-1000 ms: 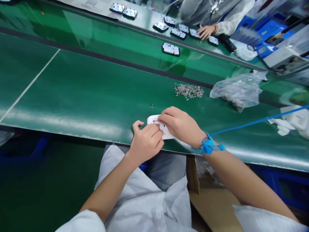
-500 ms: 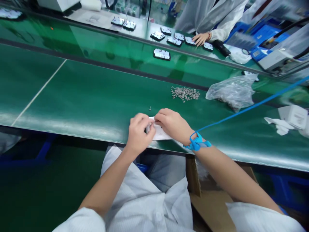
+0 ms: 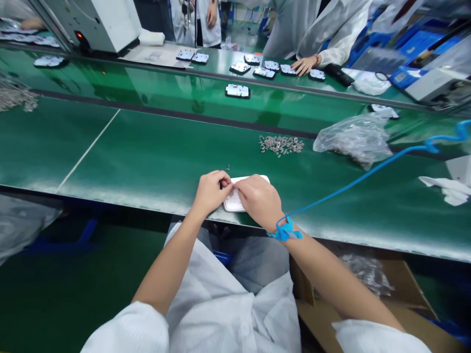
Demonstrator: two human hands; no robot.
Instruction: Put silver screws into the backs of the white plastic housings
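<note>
A white flat casing (image 3: 232,202) with rounded corners lies near the front edge of the green bench. My left hand (image 3: 213,190) is closed at its left upper side, thumb and fingers pinched on something I cannot make out. Over its right part rests my right hand (image 3: 259,198), fingertips pinched together close to the left thumb; what they grip is too small to name. A blue band with a cord circles the right wrist. One small metal piece (image 3: 227,167) lies just behind the hands, and a pile of small metal pieces (image 3: 280,145) sits farther back.
A clear plastic bag (image 3: 355,139) of parts lies at the right. Behind a dark rail, a black-and-white unit (image 3: 237,91) sits on the green strip, with several more beyond. Another person's hand (image 3: 304,65) touches one. White crumpled tissue (image 3: 451,190) lies far right.
My right hand has shifted slightly left and down over the casing, and more of the casing shows. My left hand's fingers have curled in. The unit behind the rail has moved left.
</note>
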